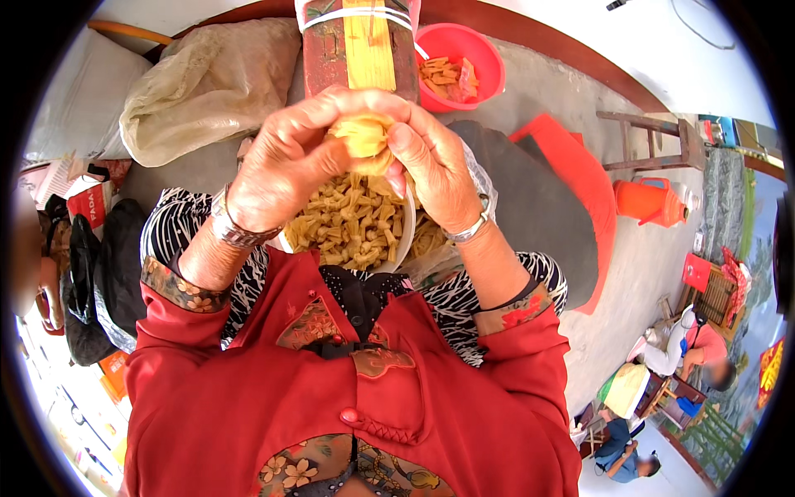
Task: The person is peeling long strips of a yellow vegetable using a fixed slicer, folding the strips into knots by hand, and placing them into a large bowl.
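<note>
Both my hands are raised in front of me above a round white container (407,239) heaped with small knotted yellow pieces (351,227). Between my fingers is a soft, yellow, bunched sheet-like piece (363,138); its material is not certain. My left hand (289,164) grips it from the left with thumb and fingertips. My right hand (431,158) pinches it from the right, thumb bent over its edge. Just beyond my hands stands a worn reddish wooden bench (317,62), with a yellow strip (371,56) lying along it and white cord (354,13) tied around.
A pink basin (494,68) with orange-yellow pieces stands beyond on the right, a translucent sack (211,87) on the left. Further right are a dark mat with red edging (540,192), an orange jug (649,202) and a wooden stool (652,140). Two people (708,354) sit far right.
</note>
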